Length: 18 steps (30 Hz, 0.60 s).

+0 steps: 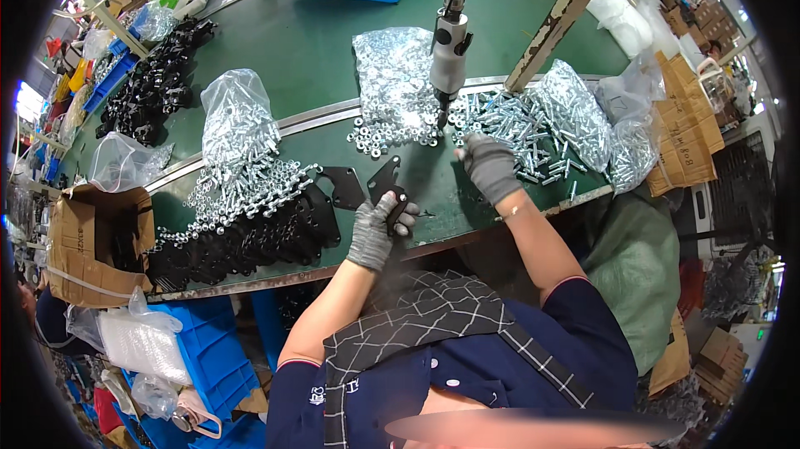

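Black cloth with a white check (417, 316) lies nearest the camera, at lower centre. Above it, the left hand (377, 232), in a grey knit glove, has its grip closed around a flat, black, notched plate (385, 176) at mid-frame. The right hand (490, 167), gloved alike, curls its fingers right of centre, beside loose silver bolts (517, 137); whether its grip holds anything, I cannot tell. Just above the plate, small silver nuts (375, 137) spill beneath a hanging grey power driver (450, 53). More black plates (250, 236) overlap at lower left on the green table (308, 66). Plate handling with small hardware seems the step in hand; the next move probably calls for a steady plate and a precise fingertip pinch.
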Motion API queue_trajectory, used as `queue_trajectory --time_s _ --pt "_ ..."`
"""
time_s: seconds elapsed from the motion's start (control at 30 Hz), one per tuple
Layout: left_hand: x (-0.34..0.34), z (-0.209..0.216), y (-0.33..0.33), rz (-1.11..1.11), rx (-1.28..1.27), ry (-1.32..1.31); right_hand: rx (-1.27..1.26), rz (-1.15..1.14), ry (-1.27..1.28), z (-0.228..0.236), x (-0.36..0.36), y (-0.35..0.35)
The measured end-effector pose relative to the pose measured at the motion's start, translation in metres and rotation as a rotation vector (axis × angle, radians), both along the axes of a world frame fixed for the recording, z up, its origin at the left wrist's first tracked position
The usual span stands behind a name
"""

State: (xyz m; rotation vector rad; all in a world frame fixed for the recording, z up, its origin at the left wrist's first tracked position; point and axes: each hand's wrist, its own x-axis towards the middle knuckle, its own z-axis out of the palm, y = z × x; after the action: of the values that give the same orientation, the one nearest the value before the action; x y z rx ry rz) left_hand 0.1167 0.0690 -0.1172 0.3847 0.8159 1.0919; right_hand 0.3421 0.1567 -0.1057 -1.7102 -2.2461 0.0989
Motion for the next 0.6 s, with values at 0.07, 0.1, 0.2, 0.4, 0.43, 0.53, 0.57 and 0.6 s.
queue_trajectory --time_s 0.07,0.1,0.2,0.4,0.43,0.53,0.57,0.6 --pt "0.008 0.001 0.004 -0.04 -0.004 0.128 -0.145 -0.144 -0.212 -0.002 -0.003 0.019" --pt "0.012 0.001 0.005 -0.059 -0.005 0.192 -0.142 -0.14 -0.217 0.001 -0.001 0.025" --pt "0.011 -0.004 0.008 -0.048 -0.012 0.145 -0.28 -0.104 -0.136 0.01 -0.005 0.034" --pt "0.014 -0.003 0.008 -0.053 -0.005 0.16 -0.227 0.512 0.49 0.041 -0.04 -0.023" --pt "0.014 -0.003 0.008 -0.044 -0.001 0.154 -0.194 0.606 0.41 0.043 -0.043 -0.023" --pt "0.017 -0.003 0.009 -0.019 0.007 0.14 -0.13 0.797 0.243 0.047 -0.049 -0.02" --pt "0.019 -0.004 0.008 0.004 0.014 0.16 -0.038 0.871 0.128 0.048 -0.05 -0.02" --pt "0.02 -0.006 0.008 0.027 0.02 0.18 0.056 0.942 0.011 0.05 -0.051 -0.02"
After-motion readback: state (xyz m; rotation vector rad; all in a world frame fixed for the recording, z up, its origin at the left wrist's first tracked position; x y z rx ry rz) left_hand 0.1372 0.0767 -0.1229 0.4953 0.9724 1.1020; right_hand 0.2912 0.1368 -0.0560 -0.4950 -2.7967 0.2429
